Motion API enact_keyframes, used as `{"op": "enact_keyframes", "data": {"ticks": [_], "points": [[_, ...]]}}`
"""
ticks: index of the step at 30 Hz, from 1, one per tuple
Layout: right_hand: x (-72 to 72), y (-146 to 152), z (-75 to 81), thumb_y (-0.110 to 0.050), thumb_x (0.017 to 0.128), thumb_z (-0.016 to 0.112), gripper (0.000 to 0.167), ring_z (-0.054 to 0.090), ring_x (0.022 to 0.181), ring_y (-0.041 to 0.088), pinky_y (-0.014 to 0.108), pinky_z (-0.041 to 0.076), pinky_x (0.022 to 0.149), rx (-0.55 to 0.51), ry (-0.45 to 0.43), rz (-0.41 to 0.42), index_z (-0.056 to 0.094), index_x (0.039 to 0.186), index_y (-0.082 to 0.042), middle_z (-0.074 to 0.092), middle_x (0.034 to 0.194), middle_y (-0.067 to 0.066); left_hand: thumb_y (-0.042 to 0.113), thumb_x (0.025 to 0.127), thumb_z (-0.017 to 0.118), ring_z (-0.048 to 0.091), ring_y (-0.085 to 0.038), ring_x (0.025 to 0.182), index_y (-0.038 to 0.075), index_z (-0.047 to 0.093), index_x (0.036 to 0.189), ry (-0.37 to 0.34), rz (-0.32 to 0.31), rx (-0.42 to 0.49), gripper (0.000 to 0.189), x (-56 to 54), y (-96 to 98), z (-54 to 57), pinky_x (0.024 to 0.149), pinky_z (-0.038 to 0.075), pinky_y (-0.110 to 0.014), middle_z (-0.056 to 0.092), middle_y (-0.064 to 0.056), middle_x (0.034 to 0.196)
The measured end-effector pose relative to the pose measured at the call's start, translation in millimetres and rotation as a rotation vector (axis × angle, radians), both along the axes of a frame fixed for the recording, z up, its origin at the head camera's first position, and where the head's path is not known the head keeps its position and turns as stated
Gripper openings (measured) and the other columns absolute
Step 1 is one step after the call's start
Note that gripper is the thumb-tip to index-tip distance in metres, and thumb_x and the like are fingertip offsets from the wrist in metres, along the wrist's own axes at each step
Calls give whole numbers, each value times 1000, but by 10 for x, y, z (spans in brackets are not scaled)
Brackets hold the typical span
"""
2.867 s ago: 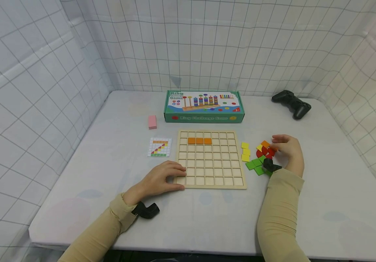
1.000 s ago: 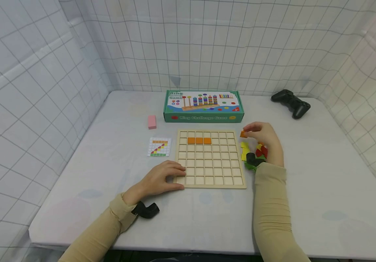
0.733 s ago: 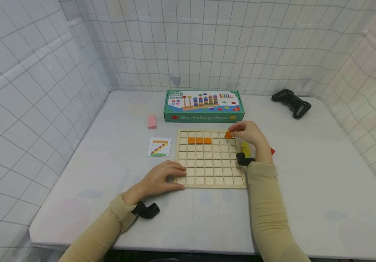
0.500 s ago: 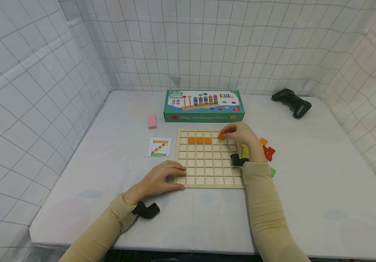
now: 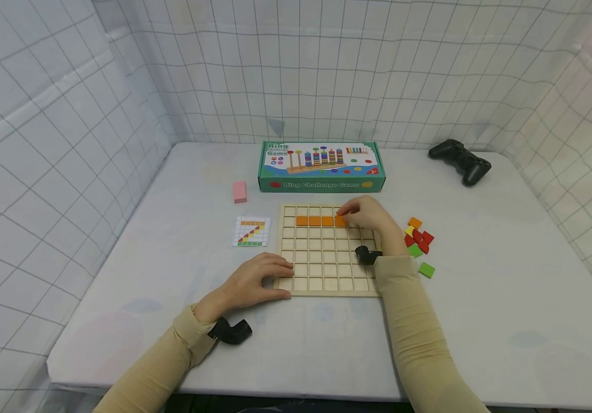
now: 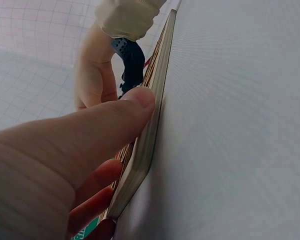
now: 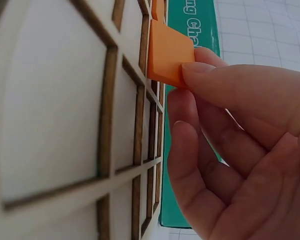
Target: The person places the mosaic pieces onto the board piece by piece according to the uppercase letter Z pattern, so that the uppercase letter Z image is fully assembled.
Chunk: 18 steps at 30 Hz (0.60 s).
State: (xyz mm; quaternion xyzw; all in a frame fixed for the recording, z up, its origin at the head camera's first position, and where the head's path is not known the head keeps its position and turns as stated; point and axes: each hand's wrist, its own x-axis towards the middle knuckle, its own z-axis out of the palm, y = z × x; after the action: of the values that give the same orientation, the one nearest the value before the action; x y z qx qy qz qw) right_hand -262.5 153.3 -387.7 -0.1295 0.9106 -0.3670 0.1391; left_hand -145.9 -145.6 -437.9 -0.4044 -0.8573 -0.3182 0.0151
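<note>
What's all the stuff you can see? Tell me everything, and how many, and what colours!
grid board: 1, pale wood, middle
laid tiles: 3, orange, board's second row from the back
held tile: 1, orange, just right of those
loose tile: 1, orange, right of the board
red pieces: about 4, red, overlapping, near it
yellow pieces: at least 1, yellow, beside the red
green tiles: at least 2, green, nearer side
pattern card: 1, white and multicoloured, left of the board
block: 1, pink, behind the card
game box: 1, green, back
controller: 1, black, back right
table: 1, white, underneath
backdrop: white, grid-lined, around
wrist devices: 2, black, on the wrists
sleeves: 2, tan
left hand: 1, on the board's near left corner
right hand: 1, pinching the held tile
</note>
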Motion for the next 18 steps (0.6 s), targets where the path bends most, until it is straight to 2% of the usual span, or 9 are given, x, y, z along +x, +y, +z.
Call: {"op": "enact_keyframes", "data": {"ticks": [4, 8, 18], "points": [[-5, -2, -3, -10, 91, 57, 24, 55, 100, 28, 41, 47, 87, 20, -8, -4, 68, 112, -5, 63, 115, 14, 36, 78, 76, 52, -15, 114, 11, 69, 112, -4, 3, -1, 43, 4, 3, 4, 100, 40, -31, 62, 0, 117], [0, 45, 20, -16, 91, 59, 28, 54, 106, 30, 44, 46, 91, 4, -29, -23, 66, 117, -7, 61, 119, 13, 36, 78, 76, 52, -15, 114, 11, 68, 115, -19, 11, -2, 45, 5, 4, 2, 101, 40, -30, 62, 1, 118], [17, 363, 90, -19, 93, 58, 35, 50, 114, 33, 49, 41, 99, -74, -9, -63, 60, 125, -6, 58, 124, 14, 35, 78, 77, 52, -17, 114, 10, 67, 116, -13, 14, -1, 46, 9, 1, 10, 100, 40, -32, 62, 0, 117]]}}
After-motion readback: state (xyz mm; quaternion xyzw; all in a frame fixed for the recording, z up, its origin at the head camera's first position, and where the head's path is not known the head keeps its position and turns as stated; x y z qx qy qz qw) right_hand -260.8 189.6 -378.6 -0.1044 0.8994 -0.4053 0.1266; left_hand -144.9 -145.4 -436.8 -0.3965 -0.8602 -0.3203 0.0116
